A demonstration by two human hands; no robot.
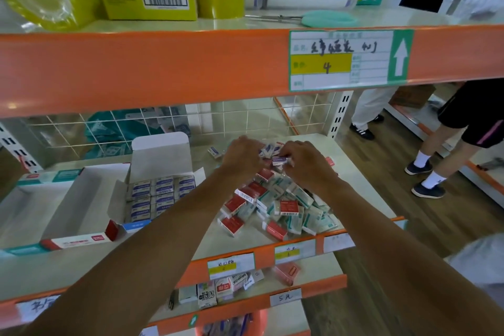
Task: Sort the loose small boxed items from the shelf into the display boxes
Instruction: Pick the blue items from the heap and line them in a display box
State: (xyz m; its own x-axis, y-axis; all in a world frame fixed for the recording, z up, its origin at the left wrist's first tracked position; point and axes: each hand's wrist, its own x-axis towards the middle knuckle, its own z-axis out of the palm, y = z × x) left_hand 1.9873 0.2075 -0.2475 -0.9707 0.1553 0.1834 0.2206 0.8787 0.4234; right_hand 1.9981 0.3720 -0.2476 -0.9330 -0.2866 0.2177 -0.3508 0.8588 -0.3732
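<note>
Pile: red, teal boxes. Right hand pinches purple box; left hand grip unclear. Left display box holds blue boxes in rows.

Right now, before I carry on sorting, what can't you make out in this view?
Head view:
- Left hand: its fingertips are hidden behind its own back, so a hold cannot be told.
- Purple-striped box pinched by the right hand: print too small and blurred.
- Open display box: near corner covered by the left forearm.
- Pile of loose boxes: lower ones buried, part behind the right forearm.
</note>
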